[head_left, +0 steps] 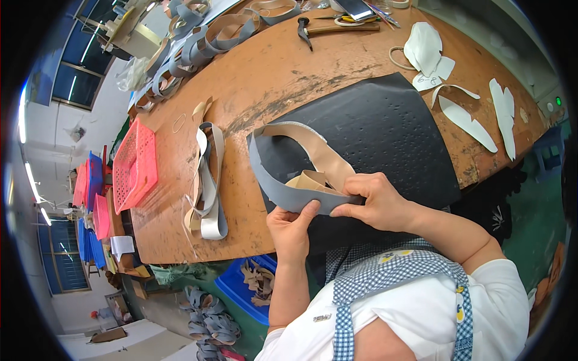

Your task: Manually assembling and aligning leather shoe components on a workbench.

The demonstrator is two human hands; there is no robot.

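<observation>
A looped strip of leather-like material (pixel 278 191), grey-blue outside and tan inside, stands on its edge over the near part of a black rubber mat (pixel 385 120). My left hand (pixel 291 227) pinches its near wall, thumb on the grey face. Close to its right, my right hand (pixel 380 203) grips the same strip, thumb along the lower edge and fingers curled over the top. Inside the loop, by my right fingers, lies a folded tan piece (pixel 310 180); whether it belongs to the same strip I cannot tell.
A bundle of grey and tan strips (pixel 212 180) lies left of the mat. Further left is a pink basket (pixel 135 165). White paper patterns (pixel 466 123) lie at right, a hammer (pixel 306 33) at the back. Many grey loops (pixel 198 48) line the far edge. A blue bin (pixel 235 283) stands below.
</observation>
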